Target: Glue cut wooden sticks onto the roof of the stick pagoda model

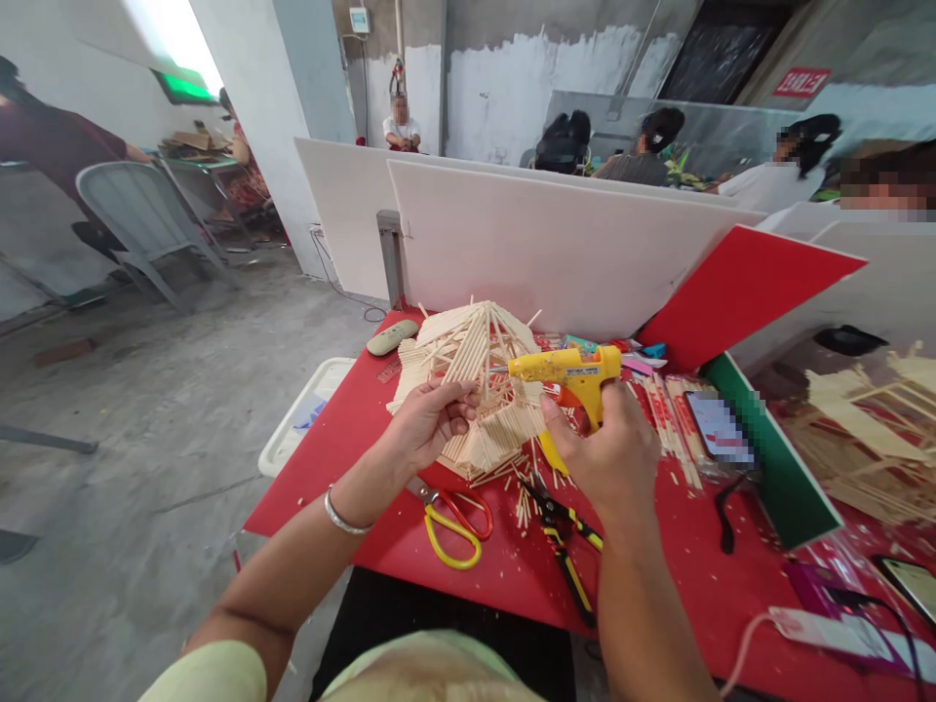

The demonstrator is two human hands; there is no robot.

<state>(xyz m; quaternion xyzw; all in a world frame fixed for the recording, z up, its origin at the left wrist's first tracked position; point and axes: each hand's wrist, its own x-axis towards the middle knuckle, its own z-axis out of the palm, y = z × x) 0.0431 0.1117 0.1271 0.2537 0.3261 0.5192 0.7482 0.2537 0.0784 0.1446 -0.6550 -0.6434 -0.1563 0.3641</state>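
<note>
A model pavilion built of thin wooden sticks [483, 336] stands on the red table, its slatted roof rising to a point. My right hand [610, 453] is wrapped round the handle of a yellow hot glue gun [563, 367]. The nozzle points left, at the roof's sticks. Close in front of the model, my left hand [431, 421] has thumb and forefinger pinched near the nozzle tip; what they hold, if anything, is too small to make out. Scissors with red and yellow handles [454, 531] lie below the left hand. Black-and-yellow pliers [560, 536] lie below the right.
Bundled sticks [665, 429] and a phone [721, 429] lie to the right, beside a green board [775, 453]. White panels [541, 244] border the table's back. A beige case [393, 337] sits at the far left corner. A white power strip [826, 629] is front right. Other people sit beyond.
</note>
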